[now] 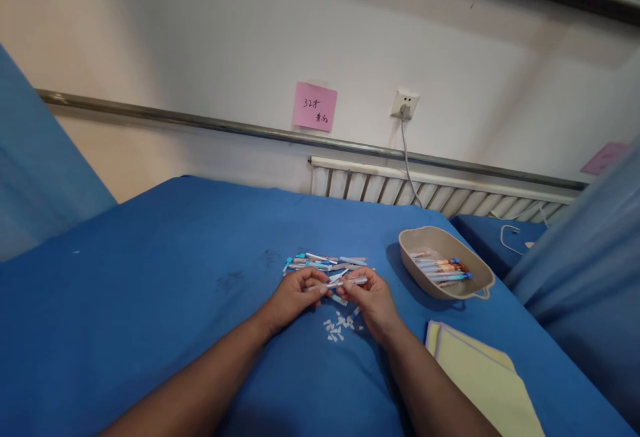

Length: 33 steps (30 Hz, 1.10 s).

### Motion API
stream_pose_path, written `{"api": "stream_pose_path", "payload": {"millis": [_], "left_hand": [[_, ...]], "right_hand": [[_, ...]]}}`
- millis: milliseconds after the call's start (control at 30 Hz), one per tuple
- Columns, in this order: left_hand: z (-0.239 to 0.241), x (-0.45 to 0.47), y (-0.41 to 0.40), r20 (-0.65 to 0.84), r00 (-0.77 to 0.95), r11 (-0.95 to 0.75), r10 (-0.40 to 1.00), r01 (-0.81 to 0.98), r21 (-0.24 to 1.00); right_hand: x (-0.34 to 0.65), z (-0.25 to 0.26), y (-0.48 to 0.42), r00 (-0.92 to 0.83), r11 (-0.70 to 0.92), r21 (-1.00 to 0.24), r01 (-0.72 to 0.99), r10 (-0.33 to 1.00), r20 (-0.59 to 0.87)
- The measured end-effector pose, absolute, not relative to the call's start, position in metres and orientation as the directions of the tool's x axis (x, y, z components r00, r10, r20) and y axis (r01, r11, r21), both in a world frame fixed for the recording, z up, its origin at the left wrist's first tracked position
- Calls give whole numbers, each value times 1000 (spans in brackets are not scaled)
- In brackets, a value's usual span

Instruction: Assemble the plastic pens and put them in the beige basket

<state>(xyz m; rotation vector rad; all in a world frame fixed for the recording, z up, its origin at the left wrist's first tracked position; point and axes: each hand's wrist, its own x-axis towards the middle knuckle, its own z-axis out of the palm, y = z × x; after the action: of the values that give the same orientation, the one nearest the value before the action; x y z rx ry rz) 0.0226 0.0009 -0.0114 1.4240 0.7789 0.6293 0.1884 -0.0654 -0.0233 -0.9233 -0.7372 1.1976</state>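
Note:
My left hand (pixel 297 294) and my right hand (pixel 373 300) meet over the middle of the blue sheet, both closed on one slim, pale pen (pixel 335 284). It lies nearly level between my fingertips, the left fingers toward one end and the right fingers toward the other. Just beyond my hands is a loose pile of pens (pixel 310 263), some with light-blue caps. Small white scraps (pixel 336 327) are scattered below, nearer to me. My fingers partly hide the held pen and some of the pile.
To the right stands a beige basin (pixel 407 260) with several pens inside, some with orange-brown parts. A folded yellow cloth (pixel 480 370) lies by my right forearm. Behind the blue-covered surface (pixel 150 277) are a radiator (pixel 365 187) and a plugged-in cable (pixel 407 157). Blue curtains (pixel 590 283) hang at both sides.

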Motion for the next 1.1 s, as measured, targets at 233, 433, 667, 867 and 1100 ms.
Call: {"api": "stream_pose_path", "payload": {"millis": [233,433,667,867,1100], "left_hand": [[-7,20,1,-98,600,55,794,90,994],[-6,19,2,-35,580,-50,814,129,990],[-7,22,2,-26,532,2,846,46,999],[-10,22,6,-54,519,-19,853,134,991],[-8,20,6,45,494,-115,868,111,987]], "right_hand": [[194,-20,-68,173,26,-960,-279,985,-23],[192,-21,-68,126,1,-985,-174,992,-21],[192,-22,-67,138,29,-987,-157,990,7],[193,-24,-66,159,15,-987,-160,987,-11],[196,-26,-64,170,14,-994,-108,985,-5]]}}
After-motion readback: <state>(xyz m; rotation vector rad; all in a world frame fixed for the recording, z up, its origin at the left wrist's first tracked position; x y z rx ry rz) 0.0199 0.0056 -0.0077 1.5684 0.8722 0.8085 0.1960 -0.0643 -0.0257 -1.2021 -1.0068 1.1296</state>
